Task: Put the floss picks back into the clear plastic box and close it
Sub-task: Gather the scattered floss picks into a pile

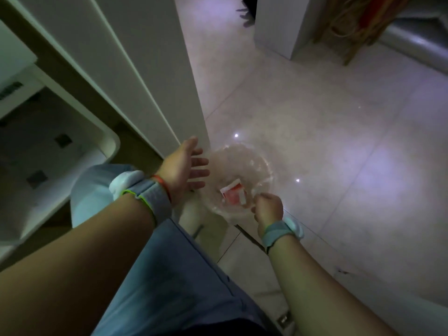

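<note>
**Clear box held low in the middle of the frame**

The clear plastic box [238, 163] sits just below the centre of the frame, above the pale tiled floor [327, 132]. A red and white label [233, 194] shows through it. What else it holds is too blurred to tell. The right hand [268, 206] has its fingers clenched on the box's lower right edge. The left hand [184, 166] is at the box's left side with fingers [200, 173] straight and released. A white panel [150, 69] rises at upper left, and a jeans leg [169, 275] is below.
</note>
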The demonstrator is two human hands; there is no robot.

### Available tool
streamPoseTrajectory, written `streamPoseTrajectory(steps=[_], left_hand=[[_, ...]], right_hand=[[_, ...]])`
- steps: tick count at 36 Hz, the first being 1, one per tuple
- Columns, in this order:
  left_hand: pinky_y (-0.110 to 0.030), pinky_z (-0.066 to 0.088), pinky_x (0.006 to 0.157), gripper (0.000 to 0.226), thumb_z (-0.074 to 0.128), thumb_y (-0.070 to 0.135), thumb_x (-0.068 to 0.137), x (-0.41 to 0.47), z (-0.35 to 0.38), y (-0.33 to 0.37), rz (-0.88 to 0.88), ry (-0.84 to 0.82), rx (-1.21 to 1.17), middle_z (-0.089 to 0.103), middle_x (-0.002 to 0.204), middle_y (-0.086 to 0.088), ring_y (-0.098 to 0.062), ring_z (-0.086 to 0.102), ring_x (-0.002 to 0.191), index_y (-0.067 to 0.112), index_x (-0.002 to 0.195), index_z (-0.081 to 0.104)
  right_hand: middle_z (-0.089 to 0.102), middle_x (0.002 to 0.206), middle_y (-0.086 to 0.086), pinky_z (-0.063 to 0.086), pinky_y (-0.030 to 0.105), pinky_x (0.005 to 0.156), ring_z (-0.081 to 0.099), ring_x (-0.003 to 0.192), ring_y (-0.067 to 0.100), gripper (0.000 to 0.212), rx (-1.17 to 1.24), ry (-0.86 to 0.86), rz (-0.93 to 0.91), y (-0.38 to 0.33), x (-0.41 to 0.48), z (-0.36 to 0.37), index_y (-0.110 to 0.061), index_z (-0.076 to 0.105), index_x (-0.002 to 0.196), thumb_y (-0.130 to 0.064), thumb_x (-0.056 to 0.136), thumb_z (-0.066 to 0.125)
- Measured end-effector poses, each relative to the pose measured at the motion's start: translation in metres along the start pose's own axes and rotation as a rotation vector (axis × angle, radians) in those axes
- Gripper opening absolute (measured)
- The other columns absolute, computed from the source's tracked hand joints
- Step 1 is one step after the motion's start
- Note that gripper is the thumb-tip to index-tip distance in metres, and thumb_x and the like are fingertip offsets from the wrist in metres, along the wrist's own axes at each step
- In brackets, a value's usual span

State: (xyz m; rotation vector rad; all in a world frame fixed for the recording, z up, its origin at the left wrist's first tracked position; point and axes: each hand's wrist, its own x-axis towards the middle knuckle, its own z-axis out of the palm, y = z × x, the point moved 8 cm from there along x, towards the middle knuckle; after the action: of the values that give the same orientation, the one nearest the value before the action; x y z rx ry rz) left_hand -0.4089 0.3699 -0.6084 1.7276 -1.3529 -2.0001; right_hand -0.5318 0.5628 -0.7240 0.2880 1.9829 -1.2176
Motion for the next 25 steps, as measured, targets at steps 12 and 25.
streamPoseTrajectory(steps=[12,25], left_hand=[[-0.026,0.043,0.058,0.011,0.051,0.015,0.093,-0.040,-0.056,0.037,0.255,0.159,-0.116,0.059,0.077,-0.001,-0.018,0.058,0.064,0.020,0.085,0.057],[-0.036,0.049,0.067,0.024,0.047,0.000,0.084,-0.173,-0.257,0.115,0.752,0.625,-0.367,0.066,0.089,-0.015,-0.027,0.062,0.077,0.019,0.084,0.061]], right_hand=[[0.067,0.078,0.003,0.050,0.038,0.068,0.061,0.074,0.024,0.020,0.113,-0.255,-0.399,-0.124,-0.114,0.112,-0.021,0.064,0.077,-0.026,0.060,0.054],[0.064,0.062,-0.008,0.041,0.015,0.043,0.056,0.049,0.000,0.011,0.166,-0.772,-0.787,-0.206,-0.342,0.255,-0.019,0.060,0.076,-0.010,0.072,0.056]])
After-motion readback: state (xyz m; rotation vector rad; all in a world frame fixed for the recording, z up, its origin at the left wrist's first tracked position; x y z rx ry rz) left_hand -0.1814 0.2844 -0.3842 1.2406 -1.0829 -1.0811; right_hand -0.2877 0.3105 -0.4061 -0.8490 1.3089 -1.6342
